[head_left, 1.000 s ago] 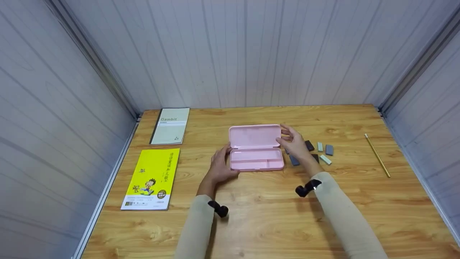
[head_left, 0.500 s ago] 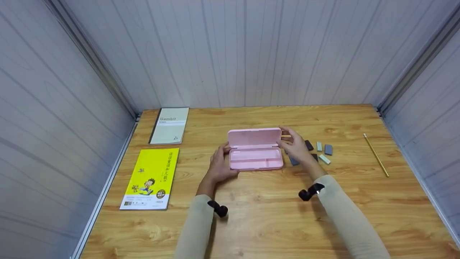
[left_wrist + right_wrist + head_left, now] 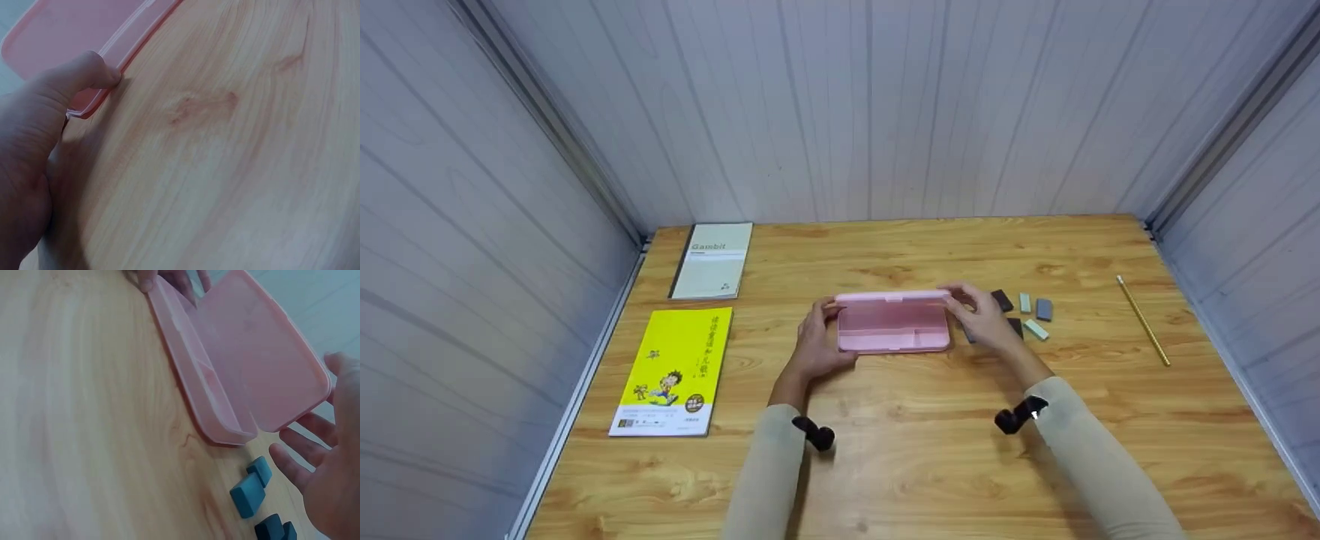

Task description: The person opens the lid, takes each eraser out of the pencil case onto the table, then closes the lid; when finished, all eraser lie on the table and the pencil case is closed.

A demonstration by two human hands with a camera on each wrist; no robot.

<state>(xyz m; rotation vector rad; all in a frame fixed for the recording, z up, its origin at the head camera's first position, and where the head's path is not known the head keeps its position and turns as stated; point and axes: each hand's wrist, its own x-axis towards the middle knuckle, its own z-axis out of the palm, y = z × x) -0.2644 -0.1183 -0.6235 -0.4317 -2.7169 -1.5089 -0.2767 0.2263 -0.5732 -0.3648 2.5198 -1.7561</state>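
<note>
A pink pencil case (image 3: 894, 339) lies on the wooden table with its lid (image 3: 892, 298) raised partway and leaning forward over the compartments. My left hand (image 3: 815, 345) grips the case's left end; the left wrist view shows the thumb (image 3: 104, 70) pressed on the front edge. At the lid's right edge my right hand (image 3: 988, 321) holds on, thumb on one side and fingers on the other. The right wrist view shows the lid's inner face (image 3: 259, 354) and the divided tray. Beside the right hand lie several small eraser-like blocks (image 3: 1043, 309), some partly hidden by it.
A yellow book (image 3: 679, 360) and a pale notebook (image 3: 714, 262) lie on the left. Over on the right is a gold pencil (image 3: 1143, 320). Panelled walls (image 3: 825, 112) enclose the table at the back and sides.
The lid has swung forward and down from nearly upright, and my right hand has moved toward me with it. The left hand stays at the case's left end.
</note>
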